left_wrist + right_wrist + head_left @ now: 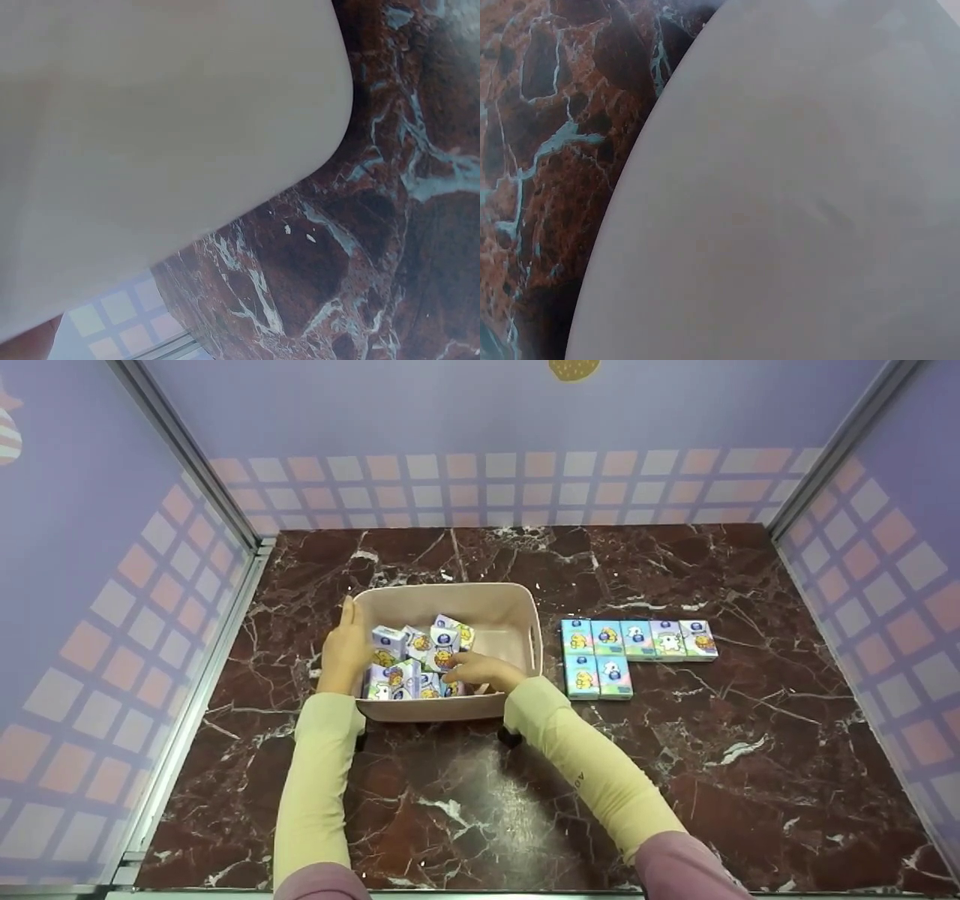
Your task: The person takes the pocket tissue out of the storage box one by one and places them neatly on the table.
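Note:
A beige plastic basket point(450, 709) holds several small tissue packs point(388, 639) with cartoon prints, heaped in its left half. My left hand point(346, 651) lies along the basket's left wall, fingers straight and pointing away from me. Over the front rim reaches my right hand point(487, 669), its fingertips among the packs near the basket's middle, fingers loosely bent. The basket's pale outer wall fills much of the left wrist view point(187, 135) and the right wrist view point(765, 195), hiding the packs there.
To the right of the basket, more tissue packs point(616, 639) lie flat, side by side, in a longer back row and a shorter front row. The dark red marbled table point(720, 795) is enclosed by purple checked panels point(480, 427) at the back and sides.

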`<state>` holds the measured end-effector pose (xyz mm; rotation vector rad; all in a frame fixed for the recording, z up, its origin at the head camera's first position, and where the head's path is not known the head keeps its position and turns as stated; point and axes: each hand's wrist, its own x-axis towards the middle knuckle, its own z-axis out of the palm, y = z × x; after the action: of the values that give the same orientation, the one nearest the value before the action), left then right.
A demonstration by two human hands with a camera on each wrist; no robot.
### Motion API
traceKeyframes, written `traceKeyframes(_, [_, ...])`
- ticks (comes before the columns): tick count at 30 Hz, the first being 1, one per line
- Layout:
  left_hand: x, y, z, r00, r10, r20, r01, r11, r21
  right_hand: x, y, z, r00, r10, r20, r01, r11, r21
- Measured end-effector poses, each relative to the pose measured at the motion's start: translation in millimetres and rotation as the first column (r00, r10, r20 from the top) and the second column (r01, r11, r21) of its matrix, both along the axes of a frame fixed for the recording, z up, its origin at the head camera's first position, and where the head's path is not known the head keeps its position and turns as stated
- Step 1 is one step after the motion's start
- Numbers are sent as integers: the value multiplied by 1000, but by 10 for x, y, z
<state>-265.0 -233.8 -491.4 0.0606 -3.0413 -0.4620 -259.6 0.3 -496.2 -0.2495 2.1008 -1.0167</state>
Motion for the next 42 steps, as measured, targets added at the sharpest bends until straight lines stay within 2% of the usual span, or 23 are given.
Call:
traceKeyframes(4, [9, 0, 0, 1000, -2, -3, 2, 1000, -2, 4, 5, -9, 997, 48, -55, -46, 998, 36])
traceKeyframes(8, [13, 0, -2, 1000, -2, -1, 2, 1000, -1, 7, 10, -15, 993, 46, -106, -41, 998, 50])
traceKeyframes(15, [14, 0, 0, 1000, -2, -1, 2, 1000, 5, 20, 21, 19, 973, -74, -218, 83, 996, 34])
traceKeyframes(22, [18, 4, 7, 1000, -5, -11, 5, 1000, 0, 18, 39, 25, 941, -209, -267, 186, 977, -107])
traceKeyframes(28, [15, 1, -1, 1000, -5, -21, 5, 1000, -2, 3, 86, 45, 911, -287, -296, 243, 954, -178])
traceKeyframes(31, [15, 0, -10, 1000, -4, -21, 4, 1000, -6, 1, 112, 77, 899, -360, -249, 298, 920, -254])
traceKeyframes(34, [16, 1, -12, 1000, -4, -22, 3, 1000, -14, 8, 146, 140, 882, -443, -161, 367, 859, -357])
traceKeyframes(38, [13, 1, -10, 1000, -3, -18, 2, 1000, -23, 26, 205, 244, 842, -531, -92, 434, 770, -468])
traceKeyframes(42, [11, 4, -6, 1000, 0, -14, 0, 1000, -20, 55, 276, 352, 792, -606, -76, 468, 683, -561])
